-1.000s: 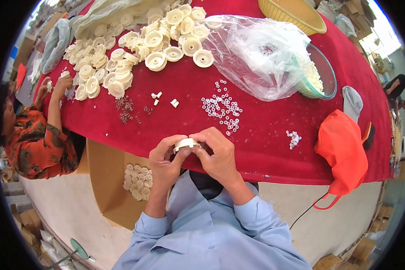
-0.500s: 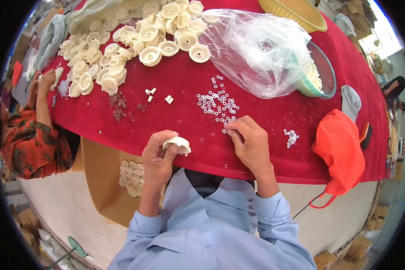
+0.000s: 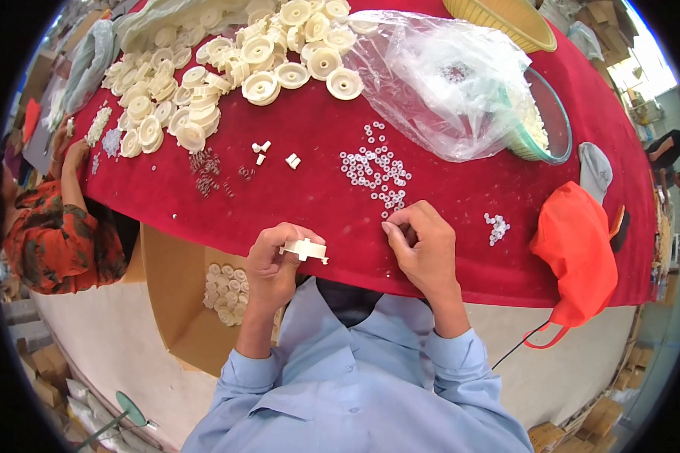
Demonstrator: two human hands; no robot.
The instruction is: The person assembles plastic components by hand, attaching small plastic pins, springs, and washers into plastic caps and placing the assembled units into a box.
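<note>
Disc of cream plastic with small tabs along its lower edge (image 3: 305,248) is tilted nearly edge-on above the near edge of the table, clamped between the thumb and fingers of the left hand (image 3: 272,260). The right hand (image 3: 427,249) is well apart from it, thumb and forefinger drawn close together just beside the near end of a loose scatter of small white plastic rings (image 3: 375,167); whether a ring is pinched there, I cannot tell.

Both hands are at the edge of a deep-red tablecloth (image 3: 310,196). Beyond the left hand lie small cream plastic blocks (image 3: 293,161) and, farther left, a patch of small dark coiled springs (image 3: 204,162). Behind these spreads a large heap of cream plastic wheel-like discs (image 3: 191,136). To its right, a crumpled clear plastic bag (image 3: 446,90) partly covers a green translucent bowl (image 3: 549,159) with pale pieces inside, near a yellow oval basket (image 3: 506,19).

On the right, a small cluster of white rings (image 3: 496,229) lies near an orange-red cloth item with a strap (image 3: 574,245). Below the table's left side, a brown cardboard box (image 3: 166,294) holds more cream discs (image 3: 228,294). A co-worker in an orange-and-black patterned top (image 3: 60,245) sits at left.
</note>
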